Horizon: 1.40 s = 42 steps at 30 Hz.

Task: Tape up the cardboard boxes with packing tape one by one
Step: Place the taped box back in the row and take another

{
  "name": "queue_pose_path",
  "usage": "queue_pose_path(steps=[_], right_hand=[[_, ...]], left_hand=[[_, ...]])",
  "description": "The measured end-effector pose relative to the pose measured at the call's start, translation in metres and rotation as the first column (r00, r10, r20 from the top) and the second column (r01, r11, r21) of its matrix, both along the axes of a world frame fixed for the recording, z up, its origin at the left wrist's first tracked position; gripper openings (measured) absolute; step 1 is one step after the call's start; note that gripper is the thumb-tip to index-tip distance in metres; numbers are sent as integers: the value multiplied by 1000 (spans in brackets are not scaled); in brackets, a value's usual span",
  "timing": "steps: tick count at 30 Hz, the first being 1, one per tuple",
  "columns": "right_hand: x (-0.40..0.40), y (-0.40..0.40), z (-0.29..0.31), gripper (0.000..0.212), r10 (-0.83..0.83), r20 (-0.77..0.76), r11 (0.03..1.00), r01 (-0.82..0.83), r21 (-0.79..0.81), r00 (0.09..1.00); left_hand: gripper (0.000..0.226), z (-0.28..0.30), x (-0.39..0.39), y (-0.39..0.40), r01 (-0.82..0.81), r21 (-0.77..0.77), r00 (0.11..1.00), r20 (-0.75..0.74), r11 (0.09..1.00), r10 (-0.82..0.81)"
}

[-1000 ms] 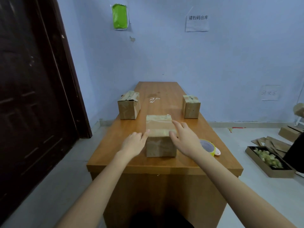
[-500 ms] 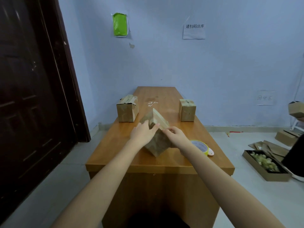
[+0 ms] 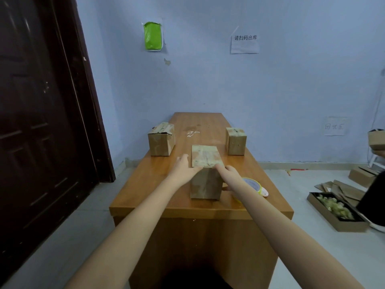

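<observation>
Tipped on edge half a second ago, the near box [image 3: 205, 174] now stands flat at frame centre on the table [image 3: 145, 184]; three boxes in all, one at mid-left [image 3: 161, 139], one at mid-right [image 3: 236, 141]; one tape roll [image 3: 253, 184] right of the near box; left hand [image 3: 183, 170] and right hand [image 3: 230, 176] flank it, fingers curled onto its top edge.

A single head-worn camera looks forward and down along the table [image 3: 181, 207] from its near end, facing the blue wall [image 3: 270, 84], hands close below.
</observation>
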State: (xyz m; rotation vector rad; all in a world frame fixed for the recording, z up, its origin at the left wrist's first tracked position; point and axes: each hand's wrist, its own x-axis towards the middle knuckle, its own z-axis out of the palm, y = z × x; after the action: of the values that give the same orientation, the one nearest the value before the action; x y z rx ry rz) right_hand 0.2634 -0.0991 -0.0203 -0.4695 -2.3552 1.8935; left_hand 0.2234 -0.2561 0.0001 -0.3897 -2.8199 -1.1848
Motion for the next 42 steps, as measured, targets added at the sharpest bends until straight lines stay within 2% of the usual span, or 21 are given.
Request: queue_pose_path(steps=[2, 3, 5, 9, 13, 17, 27, 35, 42], right_hand=[[-4, 0, 6, 62, -16, -11, 1000, 16, 25, 1000], [-7, 0, 8, 65, -23, -10, 998, 24, 51, 1000], [-14, -1, 12, 65, -26, 10, 995, 25, 97, 1000], [-32, -10, 27, 58, -10, 77, 973, -8, 232, 997], [-53, -13, 45, 59, -40, 68, 960, 19, 280, 997], [-74, -11, 50, 61, -53, 34, 940, 38, 340, 998], [-139, -10, 39, 36, -90, -38, 885, 98, 456, 995], [-217, -4, 55, 40, -75, -62, 789, 97, 606, 995], [-280, 8, 35, 43, -82, -73, 773, 109, 625, 994]], left_hand=[[83, 2, -3, -4, -56, 286, 964, 266, 957, -23], [84, 3, -4, -5, -87, 359, 938, 343, 929, -45], [81, 5, -5, -3, -65, 321, 925, 375, 945, -64], [60, 17, -12, 12, -39, 255, 926, 374, 966, -61], [48, 36, -28, 26, -51, 175, 953, 303, 983, -4], [45, 38, -53, 34, -75, 179, 965, 262, 981, 26], [41, 17, -125, 51, -183, 188, 968, 206, 965, 144], [43, 27, -206, 61, -174, 186, 978, 145, 967, 148], [41, 6, -275, 74, -154, 131, 985, 102, 979, 141]])
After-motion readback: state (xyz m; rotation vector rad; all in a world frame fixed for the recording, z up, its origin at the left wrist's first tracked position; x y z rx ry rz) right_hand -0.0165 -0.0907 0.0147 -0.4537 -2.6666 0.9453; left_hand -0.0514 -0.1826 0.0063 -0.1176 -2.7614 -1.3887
